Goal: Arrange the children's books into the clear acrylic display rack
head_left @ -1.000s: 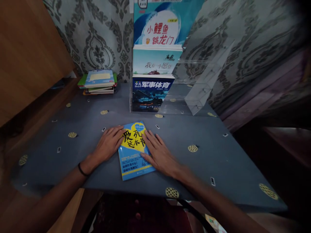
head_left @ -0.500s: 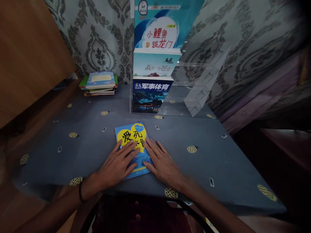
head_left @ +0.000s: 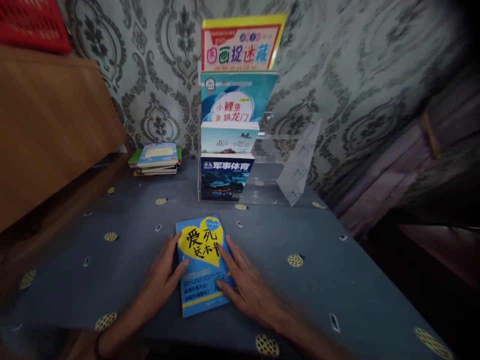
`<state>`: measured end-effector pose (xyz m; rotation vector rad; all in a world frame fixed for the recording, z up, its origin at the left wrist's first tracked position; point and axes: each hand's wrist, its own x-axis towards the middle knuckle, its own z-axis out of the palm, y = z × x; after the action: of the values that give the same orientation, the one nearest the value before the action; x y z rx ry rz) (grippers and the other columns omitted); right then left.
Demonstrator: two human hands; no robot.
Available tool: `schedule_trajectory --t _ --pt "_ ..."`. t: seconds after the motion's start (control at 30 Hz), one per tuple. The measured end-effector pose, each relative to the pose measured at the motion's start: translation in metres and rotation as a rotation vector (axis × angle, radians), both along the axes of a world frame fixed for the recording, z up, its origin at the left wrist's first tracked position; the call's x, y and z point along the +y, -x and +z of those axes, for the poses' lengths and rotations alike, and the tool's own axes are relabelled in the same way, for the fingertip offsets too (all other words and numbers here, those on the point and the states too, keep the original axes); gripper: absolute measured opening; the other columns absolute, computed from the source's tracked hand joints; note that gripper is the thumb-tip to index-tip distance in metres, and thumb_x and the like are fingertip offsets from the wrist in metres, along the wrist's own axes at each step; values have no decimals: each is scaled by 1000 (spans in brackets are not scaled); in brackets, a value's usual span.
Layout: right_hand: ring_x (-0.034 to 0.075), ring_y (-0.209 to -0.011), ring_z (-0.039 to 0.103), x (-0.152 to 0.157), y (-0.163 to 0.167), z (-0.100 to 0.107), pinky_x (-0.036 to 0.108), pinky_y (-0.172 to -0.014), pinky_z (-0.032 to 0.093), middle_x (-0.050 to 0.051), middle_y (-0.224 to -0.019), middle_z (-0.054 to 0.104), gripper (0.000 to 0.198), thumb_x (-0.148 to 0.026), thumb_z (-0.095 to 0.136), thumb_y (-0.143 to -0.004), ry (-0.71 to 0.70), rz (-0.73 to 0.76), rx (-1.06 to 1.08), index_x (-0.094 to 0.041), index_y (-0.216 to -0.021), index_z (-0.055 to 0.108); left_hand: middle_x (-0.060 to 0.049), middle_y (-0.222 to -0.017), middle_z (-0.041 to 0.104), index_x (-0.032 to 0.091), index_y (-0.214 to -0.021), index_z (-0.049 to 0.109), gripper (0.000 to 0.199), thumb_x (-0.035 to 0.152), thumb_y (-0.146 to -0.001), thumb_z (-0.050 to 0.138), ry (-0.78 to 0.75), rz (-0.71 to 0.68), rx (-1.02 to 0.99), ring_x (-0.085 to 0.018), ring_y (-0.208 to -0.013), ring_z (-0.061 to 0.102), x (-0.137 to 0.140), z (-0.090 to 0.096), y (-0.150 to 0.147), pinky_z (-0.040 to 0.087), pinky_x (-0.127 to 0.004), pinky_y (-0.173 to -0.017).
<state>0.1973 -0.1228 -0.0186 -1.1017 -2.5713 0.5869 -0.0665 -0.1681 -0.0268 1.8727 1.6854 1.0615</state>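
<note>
A blue book (head_left: pixel 200 292) with a yellow heart and black Chinese characters lies slightly turned on the table in front of me. Along its left edge, my left hand (head_left: pixel 165 272) holds it, thumb over the cover and fingers at the side. My right hand (head_left: pixel 247 287) grips the right side; its thumb and one finger rest on the cover while other fingers are at the edge. Whether any fingertips are under the book is hidden.
Behind the book stands a clear acrylic rack (head_left: pixel 296 170), its left side holding several books in tiers, a dark blue one (head_left: pixel 225 177) lowest. A stack of books (head_left: pixel 157 157) is at the back left, near a wooden cabinet (head_left: pixel 56 130). A patterned cloth (head_left: pixel 300 295) covers the table.
Both hands have moved from lying flat on the cover out to the book's two sides, uncovering its title. The view has tilted up, showing another book at the rack's top.
</note>
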Motion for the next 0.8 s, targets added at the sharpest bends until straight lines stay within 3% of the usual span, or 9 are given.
schedule_trajectory --t 0.2,0.3,0.4,0.53,0.6,0.73,0.8 --pt "34 -152 20 -1 1 -3 53 -119 35 15 -168 6 75 -46 49 -100 22 -36 50 -23 -162 13 -14 -158 42 25 -150 31 69 46 -90 61 147 124 -631 -31 -144 42 11 3 -10 45 -48 -114" --pt "33 -152 20 -1 0 -2 52 -119 35 13 -168 7 75 -50 48 -100 53 -48 60 -25 -162 15 -16 -146 56 21 -141 42 71 41 -80 73 296 249 -972 -33 -135 53 18 13 -18 50 -48 -109" --pt "32 -152 22 0 -2 -6 50 -119 34 12 -168 9 75 -53 48 -99 88 -52 109 -26 -162 17 -17 -123 71 15 -125 57 67 37 -67 85 493 174 -1210 -38 -122 63 24 27 -24 56 -49 -100" --pt "32 -152 24 6 -1 -15 53 -119 34 14 -167 17 77 -56 48 -98 190 -141 327 -23 -162 18 -14 -109 76 14 -109 68 58 35 -60 92 518 54 -1293 -36 -111 69 27 45 -29 59 -45 -92" --pt "33 -148 34 15 3 -12 55 -116 38 15 -164 30 80 -58 50 -96 279 -186 520 -23 -161 20 -13 -108 77 15 -108 69 54 34 -62 92 493 15 -1304 -35 -109 71 28 53 -30 60 -42 -91" --pt "33 -113 68 37 13 23 51 -90 59 15 -132 66 69 -63 57 -90 594 -120 909 -24 -145 45 -14 -111 76 16 -111 69 50 34 -69 89 415 -104 -1256 -33 -107 71 35 78 -31 59 -42 -93" --pt "29 -99 73 47 17 49 46 -83 61 12 -118 72 58 -58 65 -88 643 -84 957 -23 -132 52 -14 -112 75 16 -114 68 49 33 -72 87 332 -151 -1232 -32 -108 71 42 93 -32 57 -42 -95"
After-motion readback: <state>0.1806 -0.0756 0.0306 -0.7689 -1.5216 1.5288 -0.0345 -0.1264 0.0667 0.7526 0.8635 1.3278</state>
